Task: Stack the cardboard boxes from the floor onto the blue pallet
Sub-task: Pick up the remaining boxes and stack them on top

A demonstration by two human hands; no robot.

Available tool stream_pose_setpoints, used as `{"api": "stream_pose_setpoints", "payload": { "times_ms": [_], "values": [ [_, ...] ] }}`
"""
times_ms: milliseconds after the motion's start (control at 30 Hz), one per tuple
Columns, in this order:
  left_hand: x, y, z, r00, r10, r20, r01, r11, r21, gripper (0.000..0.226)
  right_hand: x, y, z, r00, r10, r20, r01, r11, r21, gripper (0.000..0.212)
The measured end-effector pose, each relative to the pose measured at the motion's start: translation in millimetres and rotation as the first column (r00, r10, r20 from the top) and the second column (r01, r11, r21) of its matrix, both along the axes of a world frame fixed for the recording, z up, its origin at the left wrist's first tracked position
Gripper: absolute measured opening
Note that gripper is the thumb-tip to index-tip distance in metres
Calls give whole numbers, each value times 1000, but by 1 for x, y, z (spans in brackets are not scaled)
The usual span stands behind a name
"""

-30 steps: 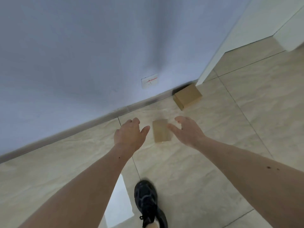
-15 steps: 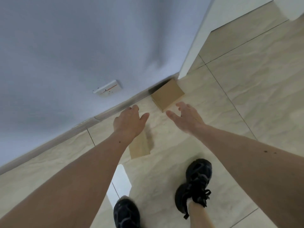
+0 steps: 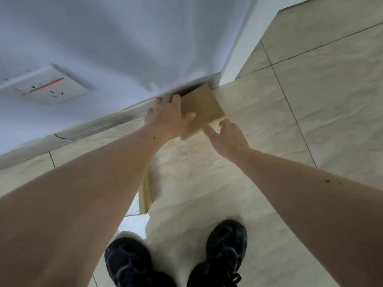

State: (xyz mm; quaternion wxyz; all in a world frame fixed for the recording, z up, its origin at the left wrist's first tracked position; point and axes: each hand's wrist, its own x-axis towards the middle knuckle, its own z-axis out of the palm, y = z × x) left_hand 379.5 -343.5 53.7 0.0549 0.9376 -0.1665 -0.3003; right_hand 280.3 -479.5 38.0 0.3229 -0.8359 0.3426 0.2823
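— What's nearest you right now?

— My own shoes (image 3: 226, 249), planted on the tiled floor (image 3: 310, 121). I'd say I'm standing close so I can bend over the box without overreaching. Just beyond them, a second cardboard box (image 3: 146, 195) lies on the floor, mostly hidden under my left forearm; only a thin strip of it shows, so I can't tell its shape or whether it is closed.

— And your hands?

— Apart, one on each side of the cardboard box (image 3: 204, 107) further out. My left hand (image 3: 165, 117) lies on its left end, fingers over the far edge by the baseboard (image 3: 116, 119) and thumb across the top face. They look more laid on than clamped, so I wouldn't call it a firm grip yet. My right hand (image 3: 228, 135) has spread fingers near the box's right corner, and I can't see it touching.

— Why come at it from both sides?

— The box sits tucked against the foot of the wall (image 3: 124, 38), beside the corner. I judge there's little room behind it, so one hand hooks the back edge while the other comes in to take the free end.

— Anything inside the box?

— I can't tell. It looks closed, a plain brown top with nothing showing.

— Where's the blue pallet?

— Not in view. Beyond the box there's only the wall and a socket plate (image 3: 43, 85).
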Motion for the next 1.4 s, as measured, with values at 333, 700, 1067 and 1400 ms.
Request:
{"api": "stream_pose_setpoints", "payload": {
  "times_ms": [333, 700, 1067, 1400],
  "values": [
    [-6, -6, -62, 994, 97, 45, -101, 991, 85, 65, 13, -7, -59, 981, -194, -1, 194, 979, 56, 90],
    [-26, -4, -98, 807, 420, -414, -546, 798, -254, 62, 2, 1, -87, 950, -309, 47, 301, 945, 127, 89],
    [-40, 23, -15, 676, 327, -660, -702, 559, -442, 48, 1, 25, 6, 758, -652, 13, 529, 626, 573, 58],
    [-43, 64, 113, 701, 344, -624, -703, 480, -525, 53, 5, 73, 140, 683, -725, 92, 556, 597, 578, 55]
  ]
}}
